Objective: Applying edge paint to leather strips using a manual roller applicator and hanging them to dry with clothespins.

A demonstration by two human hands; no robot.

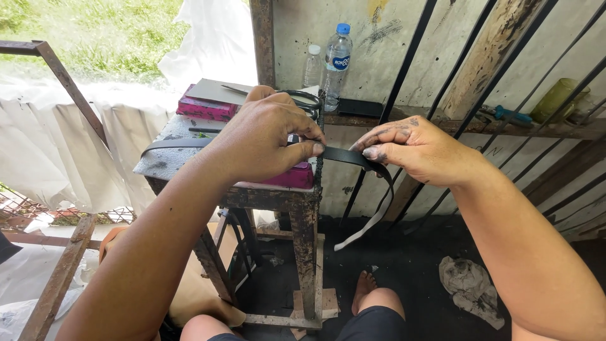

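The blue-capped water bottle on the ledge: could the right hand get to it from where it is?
Probably yes. The blue-capped water bottle stands up and left of the right hand with open air between, but that hand pinches the black strap and would have to let go.

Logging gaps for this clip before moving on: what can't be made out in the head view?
- Strap: the stretch under the left hand is hidden; how far it runs along the table is unclear.
- Pink box: mostly covered by the left hand.
- Dark ring behind the left hand: partly hidden, kind unclear.
- Right hand: fingertips tucked behind the strap.
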